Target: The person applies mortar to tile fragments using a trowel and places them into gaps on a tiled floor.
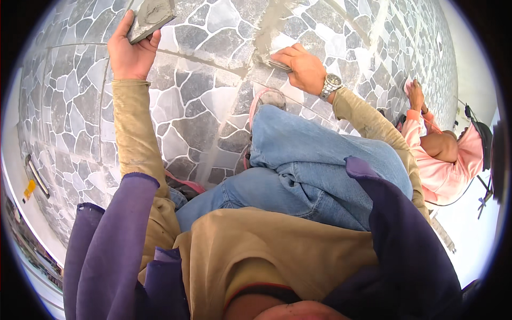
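Note:
My left hand (130, 60) grips the near edge of a flat grey slab (153, 20) with a heap of wet-looking mortar on top, raised above the floor at the far left. My right hand (308, 68), a metal watch on its wrist, is closed round a small flat grey-brown piece (279, 65); its exact kind is mostly hidden by the fingers. That piece is down by a joint of the stone-patterned tile floor (197, 128). Smeared grey grout (265, 40) lies along the joint just beyond my right hand.
On the right, a co-worker in a pink top (445, 173) crouches, one hand at the floor with a pinkish piece. My bent knees in jeans (320, 144) are in the middle. Near the left wall lie a dark long-handled thing (37, 176) and a yellow object (29, 189).

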Demonstrator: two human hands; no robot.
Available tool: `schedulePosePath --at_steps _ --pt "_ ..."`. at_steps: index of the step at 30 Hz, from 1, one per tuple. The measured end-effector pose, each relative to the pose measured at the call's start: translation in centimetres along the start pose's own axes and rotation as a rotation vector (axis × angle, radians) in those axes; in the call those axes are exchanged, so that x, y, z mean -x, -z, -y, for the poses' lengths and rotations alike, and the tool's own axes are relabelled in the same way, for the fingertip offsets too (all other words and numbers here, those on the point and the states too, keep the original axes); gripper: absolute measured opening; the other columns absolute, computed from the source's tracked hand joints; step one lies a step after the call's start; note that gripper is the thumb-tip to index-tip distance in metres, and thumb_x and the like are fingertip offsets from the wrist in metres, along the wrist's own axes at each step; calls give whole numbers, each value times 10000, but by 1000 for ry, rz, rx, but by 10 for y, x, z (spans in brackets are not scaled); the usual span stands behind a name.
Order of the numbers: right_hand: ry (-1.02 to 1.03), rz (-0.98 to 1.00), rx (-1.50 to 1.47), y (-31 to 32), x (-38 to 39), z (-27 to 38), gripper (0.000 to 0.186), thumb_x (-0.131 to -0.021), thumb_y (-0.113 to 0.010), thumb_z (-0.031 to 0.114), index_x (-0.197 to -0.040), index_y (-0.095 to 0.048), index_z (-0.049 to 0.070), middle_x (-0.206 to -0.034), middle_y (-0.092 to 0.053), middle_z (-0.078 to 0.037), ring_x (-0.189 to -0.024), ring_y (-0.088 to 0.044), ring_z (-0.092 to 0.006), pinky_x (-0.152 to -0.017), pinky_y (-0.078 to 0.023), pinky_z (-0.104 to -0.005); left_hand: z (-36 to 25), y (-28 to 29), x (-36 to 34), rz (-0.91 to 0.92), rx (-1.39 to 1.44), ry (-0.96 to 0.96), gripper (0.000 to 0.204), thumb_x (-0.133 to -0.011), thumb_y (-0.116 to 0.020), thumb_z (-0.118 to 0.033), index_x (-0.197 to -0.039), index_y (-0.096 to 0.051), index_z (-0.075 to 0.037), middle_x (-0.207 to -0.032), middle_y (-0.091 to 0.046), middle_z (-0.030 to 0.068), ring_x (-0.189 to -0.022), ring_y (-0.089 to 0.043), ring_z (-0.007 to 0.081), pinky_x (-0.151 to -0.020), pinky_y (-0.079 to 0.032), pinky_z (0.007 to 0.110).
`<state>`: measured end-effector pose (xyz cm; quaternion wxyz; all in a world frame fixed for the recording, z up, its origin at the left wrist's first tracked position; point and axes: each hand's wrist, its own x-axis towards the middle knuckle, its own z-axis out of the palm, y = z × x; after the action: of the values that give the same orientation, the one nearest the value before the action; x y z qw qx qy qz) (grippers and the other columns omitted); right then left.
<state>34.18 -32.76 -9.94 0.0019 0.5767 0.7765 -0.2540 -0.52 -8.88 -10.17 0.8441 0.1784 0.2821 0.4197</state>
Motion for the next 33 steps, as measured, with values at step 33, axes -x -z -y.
schedulePosePath --at_steps 33 --pt "125 -735 -294 64 -50 57 595 -706 -622 -131 -1231 -713 135 -1251 -708 -79 -1173 -616 -281 -1048 -450 -360 110 -82 48 -86 115 253 416 -1078 -419 -328 -1293 -529 11 -1216 -648 143 -1085 -680 266 -835 -636 381"
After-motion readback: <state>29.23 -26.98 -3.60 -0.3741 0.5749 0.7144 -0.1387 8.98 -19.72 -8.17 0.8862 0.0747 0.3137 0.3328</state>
